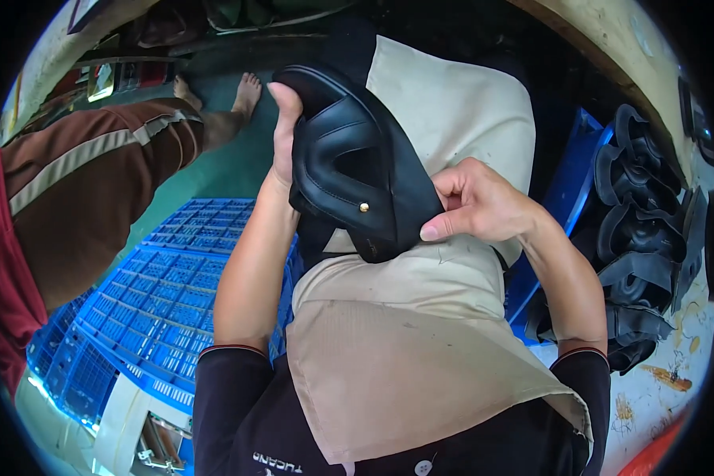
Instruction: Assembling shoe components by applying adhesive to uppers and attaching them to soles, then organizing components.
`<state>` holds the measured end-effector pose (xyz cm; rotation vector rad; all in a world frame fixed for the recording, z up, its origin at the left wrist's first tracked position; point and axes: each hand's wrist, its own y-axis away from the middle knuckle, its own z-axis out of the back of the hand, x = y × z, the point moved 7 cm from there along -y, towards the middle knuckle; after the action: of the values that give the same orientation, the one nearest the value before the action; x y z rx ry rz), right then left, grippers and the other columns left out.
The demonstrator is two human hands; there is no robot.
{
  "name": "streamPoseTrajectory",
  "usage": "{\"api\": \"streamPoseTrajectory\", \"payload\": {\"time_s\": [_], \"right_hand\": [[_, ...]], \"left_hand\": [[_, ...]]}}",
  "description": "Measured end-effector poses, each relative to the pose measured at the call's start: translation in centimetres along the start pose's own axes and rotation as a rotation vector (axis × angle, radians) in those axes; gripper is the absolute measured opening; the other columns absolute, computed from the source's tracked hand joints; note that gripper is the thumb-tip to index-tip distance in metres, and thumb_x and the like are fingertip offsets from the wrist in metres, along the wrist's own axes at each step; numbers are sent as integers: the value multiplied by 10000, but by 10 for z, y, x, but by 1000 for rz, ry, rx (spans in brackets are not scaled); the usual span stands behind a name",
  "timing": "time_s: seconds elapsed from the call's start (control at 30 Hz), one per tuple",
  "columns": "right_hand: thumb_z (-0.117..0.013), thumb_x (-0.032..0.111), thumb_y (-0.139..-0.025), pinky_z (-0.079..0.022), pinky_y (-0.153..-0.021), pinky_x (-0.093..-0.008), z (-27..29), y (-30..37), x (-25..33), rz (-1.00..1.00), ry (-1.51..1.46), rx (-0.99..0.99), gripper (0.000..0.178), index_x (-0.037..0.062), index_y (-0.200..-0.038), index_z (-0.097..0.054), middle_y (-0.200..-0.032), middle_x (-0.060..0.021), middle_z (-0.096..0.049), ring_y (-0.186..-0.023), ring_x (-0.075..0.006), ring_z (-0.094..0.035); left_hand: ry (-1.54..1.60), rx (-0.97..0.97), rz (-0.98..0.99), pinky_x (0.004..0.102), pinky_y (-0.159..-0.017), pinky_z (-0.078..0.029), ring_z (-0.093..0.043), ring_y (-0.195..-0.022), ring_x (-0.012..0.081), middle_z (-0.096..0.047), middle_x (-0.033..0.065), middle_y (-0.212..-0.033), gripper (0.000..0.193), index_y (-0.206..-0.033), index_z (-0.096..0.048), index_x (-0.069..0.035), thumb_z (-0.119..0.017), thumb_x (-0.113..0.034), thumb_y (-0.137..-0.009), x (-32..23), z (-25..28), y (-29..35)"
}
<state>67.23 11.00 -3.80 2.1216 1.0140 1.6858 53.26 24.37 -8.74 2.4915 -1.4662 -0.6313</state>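
Note:
A black padded shoe upper (343, 176) with cut-out openings, stitching and a small gold-coloured stud is held above my lap. My left hand (284, 131) grips its far left side; the thumb shows along the edge and the other fingers are hidden behind or inside it. At the upper's right end, my right hand (480, 202) pinches the flat black edge between thumb and curled fingers. Beneath it, a beige apron (444, 341) covers my lap and front.
Blue plastic crates (163, 297) stand to my left. A person in brown trousers (95, 186) is beside them. On my right, several similar black uppers (639, 230) are stacked on a stained white surface (666, 420), next to a blue crate side (575, 186).

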Motion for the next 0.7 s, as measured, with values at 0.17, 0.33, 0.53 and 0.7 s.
{"api": "streamPoseTrajectory", "payload": {"time_s": [0.17, 0.33, 0.53, 0.7], "right_hand": [[-855, 19, -700, -360, -533, -205, 12, -16, 2, 72, 88, -38, 210, 49, -653, -652, -580, 24, -508, -517, -75, -368], [-863, 31, -693, -361, -536, -208, 10, -41, 11, 170, 226, -40, 256, 54, -612, -621, -565, 19, -492, -514, -86, -371], [-849, 76, -745, -365, -531, -218, 0, -62, 18, 93, 267, 60, 327, 54, -583, -566, -552, 19, -477, -513, -96, -366], [-776, 176, -866, -350, -509, -233, -19, -57, 40, 316, -62, -208, 424, 45, -560, -512, -526, 18, -434, -501, -98, -343]], "left_hand": [[42, 63, -48, 269, -821, -548, -685, -829, 128, -723, 40, -1017, 711, -1115, -660, -83, -454, -736, -923, -6, 11, 1], [-128, -291, -351, 262, -886, -501, -655, -861, 96, -710, 15, -1006, 695, -1121, -651, -105, -458, -741, -917, -25, 39, 9], [-617, -519, -603, 282, -919, -472, -626, -856, 81, -691, -10, -1002, 680, -1129, -628, -129, -457, -750, -910, -42, 25, 31], [-237, -461, -319, 298, -924, -468, -624, -844, 97, -686, -11, -991, 691, -1116, -623, -140, -432, -769, -904, -31, 54, 62]]}}
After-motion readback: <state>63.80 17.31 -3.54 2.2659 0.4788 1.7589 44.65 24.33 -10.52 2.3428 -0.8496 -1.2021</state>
